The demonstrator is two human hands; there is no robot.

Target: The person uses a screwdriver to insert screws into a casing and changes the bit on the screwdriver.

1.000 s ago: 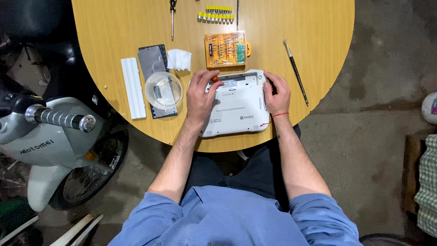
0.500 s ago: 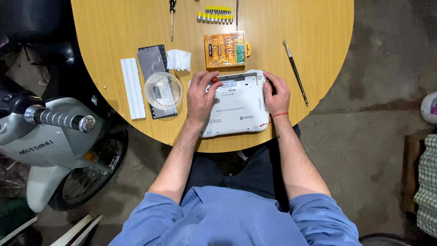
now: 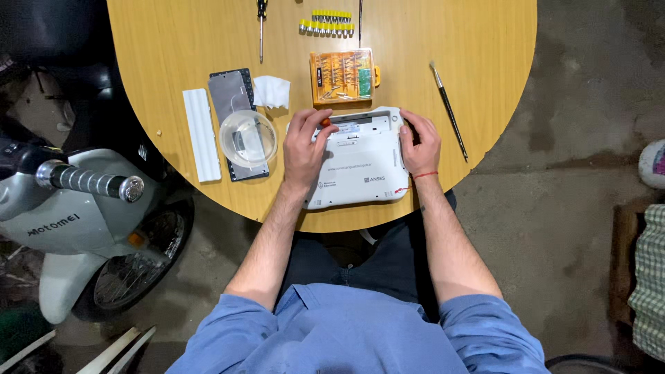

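A small white laptop [image 3: 360, 166] lies bottom-up on the round wooden table [image 3: 173, 48], its battery bay open at the far side. My left hand [image 3: 303, 149] rests on the laptop's left part, and a small orange-tipped tool [image 3: 324, 122] shows at its fingertips. My right hand [image 3: 420, 144] grips the laptop's right edge near the far corner.
An orange screwdriver-bit case [image 3: 344, 75], a row of yellow bits [image 3: 329, 22], a screwdriver [image 3: 261, 28], a thin brush [image 3: 448, 109], a clear bowl [image 3: 248, 138] on a dark panel [image 3: 233, 93], a white cloth [image 3: 271, 91] and a white strip [image 3: 199, 134] lie around. A motorcycle [image 3: 76, 208] stands left.
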